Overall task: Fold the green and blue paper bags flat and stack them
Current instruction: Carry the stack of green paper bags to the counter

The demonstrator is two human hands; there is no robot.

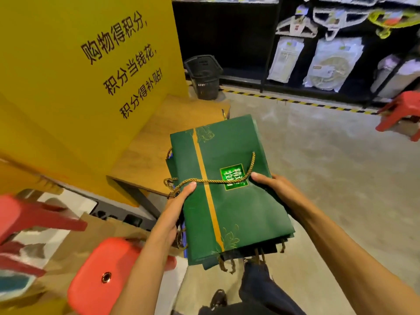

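Note:
A stack of flat folded paper bags (238,201) is held in the air in front of me, above the floor beside a wooden table. The top bag is dark green with a gold stripe, a green label and a gold rope handle lying across it. Slivers of blue bags show at the stack's left edge under it, and several rope handles hang from the near end. My left hand (175,208) grips the stack's left edge, thumb on top. My right hand (272,187) grips its right edge, thumb beside the label.
The wooden table (145,155) stands against a yellow signboard (86,71) on the left. Red plastic stools sit at lower left (106,273) and at far right (400,114). A black shopping basket (204,76) stands behind the table; shelves of goods line the back.

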